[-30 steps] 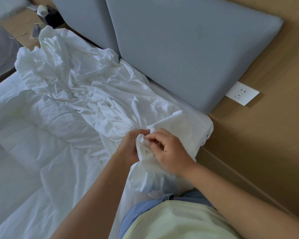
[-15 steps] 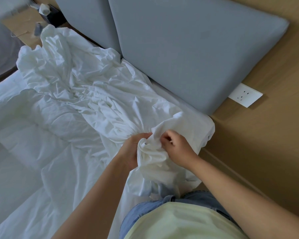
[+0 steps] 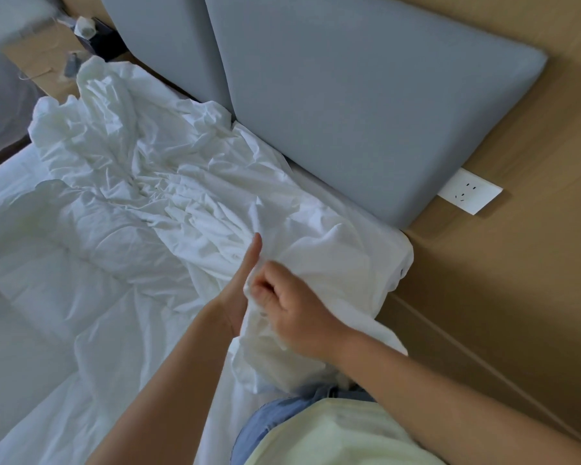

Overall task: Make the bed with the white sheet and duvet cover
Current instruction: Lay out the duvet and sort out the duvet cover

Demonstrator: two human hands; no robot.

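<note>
A crumpled white cloth (image 3: 155, 169), sheet or duvet cover, lies heaped along the head of the bed. Its near corner is bunched up in front of me at the bed's right corner. My right hand (image 3: 296, 307) pinches this bunched corner with curled fingers. My left hand (image 3: 240, 283) lies stretched out against the left side of the same bunch, one straight digit pointing up; the rest of its fingers are hidden by the fabric. Smoother white bedding (image 3: 31, 297) covers the mattress to the left.
Two grey padded headboard panels (image 3: 349, 105) stand right behind the cloth. A wooden wall (image 3: 517, 297) with a white socket (image 3: 470, 191) runs along the right. A wooden nightstand (image 3: 37, 52) with a dark object (image 3: 103, 40) sits at the far left.
My left hand has let go of the bunched corner and straightened upward. My right hand has pulled the corner lower and nearer to me.
</note>
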